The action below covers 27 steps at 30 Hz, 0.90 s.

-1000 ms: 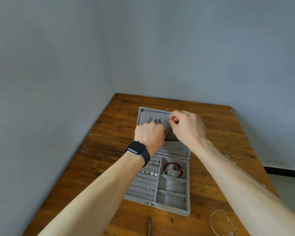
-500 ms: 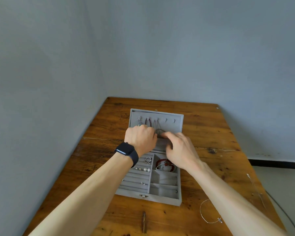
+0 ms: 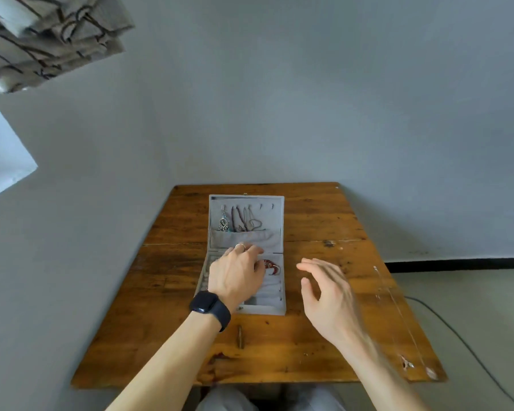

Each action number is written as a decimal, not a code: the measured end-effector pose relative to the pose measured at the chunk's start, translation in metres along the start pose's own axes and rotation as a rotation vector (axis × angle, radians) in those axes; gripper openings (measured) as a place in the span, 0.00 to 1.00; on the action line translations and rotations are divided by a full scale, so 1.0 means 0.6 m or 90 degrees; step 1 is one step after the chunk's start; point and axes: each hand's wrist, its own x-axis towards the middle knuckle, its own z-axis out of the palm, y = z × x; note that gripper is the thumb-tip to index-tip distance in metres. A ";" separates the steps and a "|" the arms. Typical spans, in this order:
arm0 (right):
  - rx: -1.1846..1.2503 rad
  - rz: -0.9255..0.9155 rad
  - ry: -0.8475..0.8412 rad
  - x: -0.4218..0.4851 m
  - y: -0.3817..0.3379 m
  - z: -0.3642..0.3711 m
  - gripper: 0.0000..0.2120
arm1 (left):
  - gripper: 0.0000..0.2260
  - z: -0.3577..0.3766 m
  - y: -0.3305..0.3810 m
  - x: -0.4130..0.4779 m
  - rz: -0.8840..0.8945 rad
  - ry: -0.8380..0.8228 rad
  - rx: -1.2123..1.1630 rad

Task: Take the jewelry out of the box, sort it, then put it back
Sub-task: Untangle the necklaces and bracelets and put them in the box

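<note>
Grey velvet jewelry box [image 3: 275,232] is lying open on the table [image 3: 172,321], necklaces [image 3: 245,221] hanging in its far lid. Left hand [image 3: 235,277] is covering its near half, fingers bent, grip unclear; right hand [image 3: 327,295] is hovering right of it, fingers spread.

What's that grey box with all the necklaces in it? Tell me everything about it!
The grey, velvety-looking jewelry box lies open on the wooden table. Its lid is folded back, with small hooks holding necklaces above a pocket. The base has padded rows on the left and compartments on the right; a red bead bracelet sits in the farthest one. The left hand lies over the base.
</note>
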 end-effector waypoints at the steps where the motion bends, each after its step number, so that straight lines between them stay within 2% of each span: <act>1: -0.002 0.002 0.006 -0.026 0.001 -0.010 0.14 | 0.15 0.002 0.013 -0.025 0.001 -0.005 -0.011; 6: -0.008 0.078 0.003 -0.171 0.011 -0.043 0.13 | 0.17 0.038 0.073 -0.148 0.015 -0.024 -0.063; 13: -0.044 0.187 0.019 -0.335 0.056 -0.080 0.14 | 0.24 0.114 0.101 -0.256 0.017 -0.062 -0.120; 17: -0.084 0.243 0.042 -0.365 0.094 -0.101 0.14 | 0.28 0.147 0.089 -0.277 0.003 -0.113 -0.081; 23: -0.067 0.427 0.087 -0.336 0.156 -0.128 0.11 | 0.32 0.171 0.085 -0.289 0.020 -0.127 0.003; 27: -0.134 0.407 0.061 -0.290 0.178 -0.139 0.12 | 0.32 0.173 0.084 -0.290 0.014 -0.129 0.011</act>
